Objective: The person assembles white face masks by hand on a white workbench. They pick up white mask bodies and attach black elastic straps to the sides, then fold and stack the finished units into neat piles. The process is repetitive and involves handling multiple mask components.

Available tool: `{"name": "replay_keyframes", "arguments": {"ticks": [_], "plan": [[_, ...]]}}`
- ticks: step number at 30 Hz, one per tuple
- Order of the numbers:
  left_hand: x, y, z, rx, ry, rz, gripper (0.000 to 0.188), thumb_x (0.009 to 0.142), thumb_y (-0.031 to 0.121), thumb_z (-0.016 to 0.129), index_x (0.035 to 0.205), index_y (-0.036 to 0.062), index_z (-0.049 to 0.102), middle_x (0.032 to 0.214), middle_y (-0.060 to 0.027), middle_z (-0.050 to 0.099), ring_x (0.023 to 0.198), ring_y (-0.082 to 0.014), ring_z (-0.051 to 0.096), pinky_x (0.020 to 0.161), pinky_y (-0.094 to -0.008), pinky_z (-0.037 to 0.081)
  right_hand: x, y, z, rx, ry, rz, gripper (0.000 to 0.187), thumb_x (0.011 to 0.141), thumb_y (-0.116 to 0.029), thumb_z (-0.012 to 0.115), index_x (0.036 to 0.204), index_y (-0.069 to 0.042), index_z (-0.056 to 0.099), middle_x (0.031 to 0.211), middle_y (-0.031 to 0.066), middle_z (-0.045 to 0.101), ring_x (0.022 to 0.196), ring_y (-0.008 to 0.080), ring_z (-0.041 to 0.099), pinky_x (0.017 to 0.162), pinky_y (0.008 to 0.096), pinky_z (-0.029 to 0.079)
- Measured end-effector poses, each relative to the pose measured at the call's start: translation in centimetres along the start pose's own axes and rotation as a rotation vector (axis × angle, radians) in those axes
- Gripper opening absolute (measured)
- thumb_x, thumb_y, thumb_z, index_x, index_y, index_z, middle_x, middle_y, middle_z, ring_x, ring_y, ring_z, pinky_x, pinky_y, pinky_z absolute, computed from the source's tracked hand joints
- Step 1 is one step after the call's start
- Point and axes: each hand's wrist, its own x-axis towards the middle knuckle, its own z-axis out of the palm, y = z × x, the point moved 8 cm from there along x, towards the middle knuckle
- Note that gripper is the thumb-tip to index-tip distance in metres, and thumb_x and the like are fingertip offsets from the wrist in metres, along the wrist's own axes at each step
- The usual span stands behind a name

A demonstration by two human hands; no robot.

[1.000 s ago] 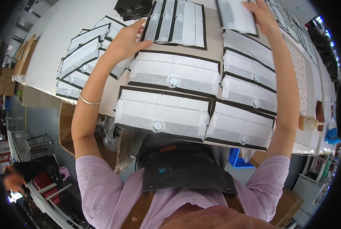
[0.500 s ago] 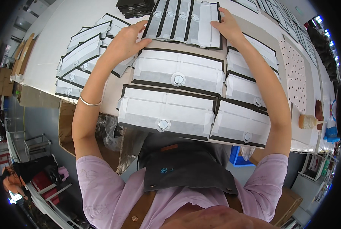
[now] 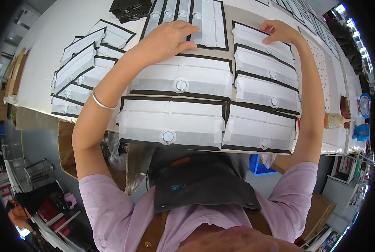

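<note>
Flat white fabric panels with black edging and a round disc cover the table before me. My left hand [image 3: 170,38] is open, fingers stretched and thumb apart, over the near part of the far group of overlapped panels [image 3: 214,27]. Below it lie a wide panel [image 3: 162,77] and another wide panel [image 3: 153,115] at the near edge. My right hand [image 3: 282,32] is by the top panel of the right column [image 3: 254,38], fingers bent and thumb apart, holding nothing that I can see. Any contact with that panel is unclear.
Loosely heaped panels [image 3: 80,65] lie at the left, with a black stack [image 3: 130,9] at the far side. On the right are a perforated board [image 3: 317,63], a bottle of yellowish liquid [image 3: 333,121] and a blue tape roll [image 3: 364,104]. A cardboard box [image 3: 67,147] stands below the table.
Both hands have let go of the far panel group's sides. My left hand has moved right across it, and my right hand has shifted right to the right column. The view has shifted slightly.
</note>
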Motion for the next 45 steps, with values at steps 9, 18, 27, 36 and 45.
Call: {"name": "replay_keyframes", "arguments": {"ticks": [9, 18, 27, 36, 45], "plan": [[0.3, 0.0, 0.7, 0.072, 0.018, 0.078, 0.040, 0.094, 0.037, 0.066, 0.112, 0.0013, 0.067, 0.104, -0.0117, 0.065, 0.102, -0.0310, 0.061, 0.094, -0.0412, 0.046, 0.0, -0.6, -4.7, 0.069, 0.248, -0.012, 0.029, 0.080, -0.026, 0.081, 0.085, -0.010, 0.058, 0.073, -0.0053, 0.041, 0.065, 0.0102, 0.038, 0.064, 0.0238, 0.032], [1.1, 0.2, 1.2, 0.113, -0.072, -0.040, 0.041, 0.098, 0.037, 0.060, 0.117, 0.0011, 0.066, 0.121, -0.0190, 0.065, 0.124, -0.0367, 0.056, 0.108, -0.0446, 0.039, 7.5, -3.1, 3.3, 1.234, 0.402, 0.158, 0.053, 0.084, -0.011, 0.081, 0.129, -0.001, 0.056, 0.109, 0.0141, 0.070, 0.094, 0.0216, 0.071, 0.082, 0.0395, 0.060], [1.1, 0.2, 1.1, 0.162, 0.042, -0.063, 0.046, 0.103, 0.038, 0.052, 0.130, 0.0011, 0.058, 0.127, -0.0245, 0.063, 0.134, -0.0401, 0.048, 0.114, -0.0480, 0.034, 7.5, -5.4, 6.1, 1.021, 0.459, 0.171, 0.066, 0.082, -0.006, 0.079, 0.137, 0.004, 0.044, 0.110, 0.0206, 0.069, 0.092, 0.0247, 0.070, 0.077, 0.0396, 0.060], [1.2, 1.5, 2.0, 0.292, 0.021, 0.040, 0.054, 0.096, 0.051, 0.059, 0.124, 0.0053, 0.068, 0.106, -0.0168, 0.065, 0.129, -0.0345, 0.052, 0.115, -0.0464, 0.032, 4.9, -7.2, 3.0, 0.488, 0.415, 0.159, 0.067, 0.078, -0.024, 0.084, 0.134, -0.004, 0.054, 0.107, 0.0127, 0.069, 0.092, 0.0205, 0.068, 0.073, 0.0318, 0.056], [1.2, 1.9, 1.9, 0.256, -0.009, 0.049, 0.055, 0.094, 0.050, 0.062, 0.123, 0.0032, 0.068, 0.110, -0.0182, 0.063, 0.120, -0.0341, 0.056, 0.113, -0.0446, 0.035, -5.2, -5.3, 2.1, 0.141, -0.059, -0.009, 0.037, 0.069, -0.018, 0.084, 0.094, -0.006, 0.061, 0.082, 0.0006, 0.054, 0.070, 0.0157, 0.050, 0.072, 0.0289, 0.045]]}}
